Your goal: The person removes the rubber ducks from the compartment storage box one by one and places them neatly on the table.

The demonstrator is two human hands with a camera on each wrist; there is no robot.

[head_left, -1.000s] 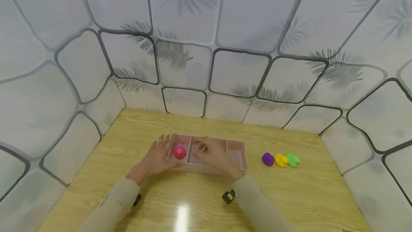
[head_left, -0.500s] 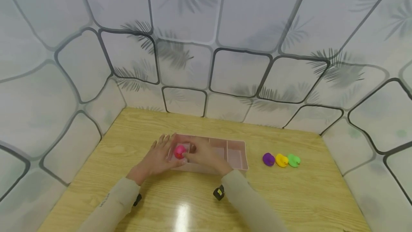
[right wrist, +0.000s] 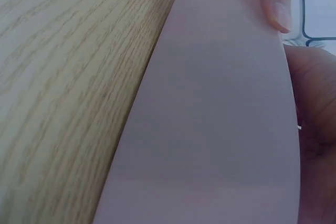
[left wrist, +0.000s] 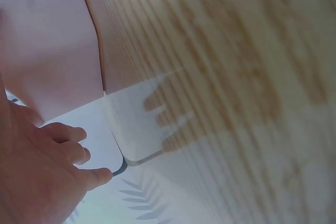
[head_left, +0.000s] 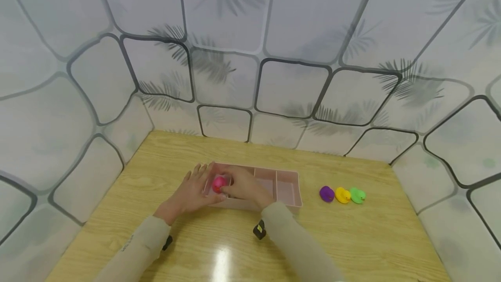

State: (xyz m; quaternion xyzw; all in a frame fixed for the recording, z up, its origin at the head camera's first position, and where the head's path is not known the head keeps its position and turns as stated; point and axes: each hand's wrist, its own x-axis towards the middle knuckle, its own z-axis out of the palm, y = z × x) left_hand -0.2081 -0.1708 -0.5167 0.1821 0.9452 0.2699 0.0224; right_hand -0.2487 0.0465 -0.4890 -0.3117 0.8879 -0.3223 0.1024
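A pink tray (head_left: 287, 186) with three compartments lies on the wooden table (head_left: 352, 238). A pink duck (head_left: 218, 182) sits in its left compartment. My right hand (head_left: 240, 187) reaches across the tray, and its fingers curl round the pink duck. My left hand (head_left: 192, 193) rests with straight fingers against the tray's left end. In the left wrist view the left hand (left wrist: 37, 177) lies beside the tray's wall (left wrist: 47, 40). Up close, the right wrist view shows the tray's outer wall (right wrist: 210, 129) with the right hand (right wrist: 315, 108) at its edge.
Right of the tray stand a purple duck (head_left: 326, 193), a yellow duck (head_left: 342, 195) and a green duck (head_left: 357, 195) in a row. Patterned walls (head_left: 250, 55) close the table in at the back and on both sides.
My right hand has moved left from over the middle compartment to the pink duck and has closed on it. The left hand and the tray have stayed put.
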